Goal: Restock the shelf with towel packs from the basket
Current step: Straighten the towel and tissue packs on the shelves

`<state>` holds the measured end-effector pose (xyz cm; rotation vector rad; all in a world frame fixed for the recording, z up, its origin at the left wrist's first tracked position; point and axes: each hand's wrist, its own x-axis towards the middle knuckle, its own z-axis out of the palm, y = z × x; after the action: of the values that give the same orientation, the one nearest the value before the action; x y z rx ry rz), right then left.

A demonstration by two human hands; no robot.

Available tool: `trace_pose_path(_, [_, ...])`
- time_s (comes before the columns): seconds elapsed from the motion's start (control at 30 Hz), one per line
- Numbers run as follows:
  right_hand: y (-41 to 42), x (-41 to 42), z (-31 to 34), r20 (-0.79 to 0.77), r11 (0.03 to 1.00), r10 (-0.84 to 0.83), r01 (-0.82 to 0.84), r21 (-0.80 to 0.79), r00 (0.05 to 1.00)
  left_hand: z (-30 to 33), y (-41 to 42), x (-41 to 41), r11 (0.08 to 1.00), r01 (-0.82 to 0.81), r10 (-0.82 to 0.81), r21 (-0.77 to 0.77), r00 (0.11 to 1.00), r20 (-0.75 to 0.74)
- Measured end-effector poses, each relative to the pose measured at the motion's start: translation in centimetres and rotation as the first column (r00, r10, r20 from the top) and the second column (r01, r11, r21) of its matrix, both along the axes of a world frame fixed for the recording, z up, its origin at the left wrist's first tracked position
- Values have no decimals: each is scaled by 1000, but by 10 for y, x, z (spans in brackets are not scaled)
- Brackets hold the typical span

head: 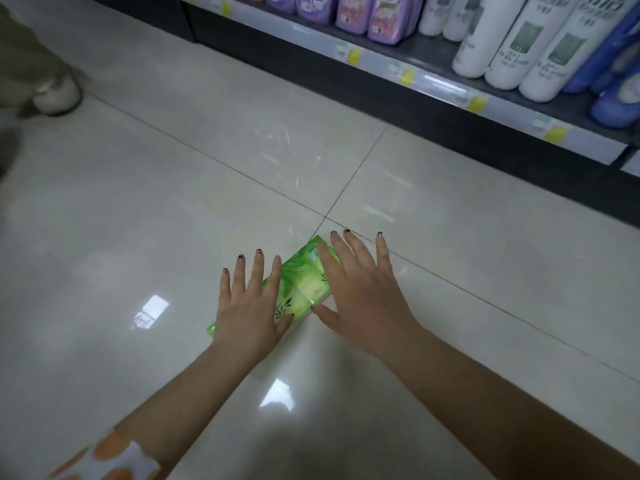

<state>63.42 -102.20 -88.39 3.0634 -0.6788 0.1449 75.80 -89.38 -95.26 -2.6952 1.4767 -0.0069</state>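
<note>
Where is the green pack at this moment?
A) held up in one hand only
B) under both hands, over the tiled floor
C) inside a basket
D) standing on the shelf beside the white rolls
B: the green pack sits beneath the spread left hand and right hand, over the tiled floor, not on the shelf.

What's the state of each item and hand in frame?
green pack: flat on the floor, under both hands
left hand: fingers straight, over pack's near end
right hand: fingers spread, over pack's far end
shelf: stocked with purple packs, white rolls, blue packs
</note>
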Motion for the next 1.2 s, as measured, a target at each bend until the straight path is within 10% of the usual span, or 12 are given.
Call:
trace_pose_path(0.43, [0,-15,-28,4,996,-44,44,-79,999,-63,-12,11,925,-175,276,338,919,-281])
trace_pose_path(0.87, [-11,-45,-11,-20,979,-149,144,-142,989,-43,-14,7,955,-169,240,244,924,-297])
trace_pose_path(1.2, [-25,-98,34,25,938,-303,303,-170,953,42,-59,-33,996,73,-83,-46,956,-283])
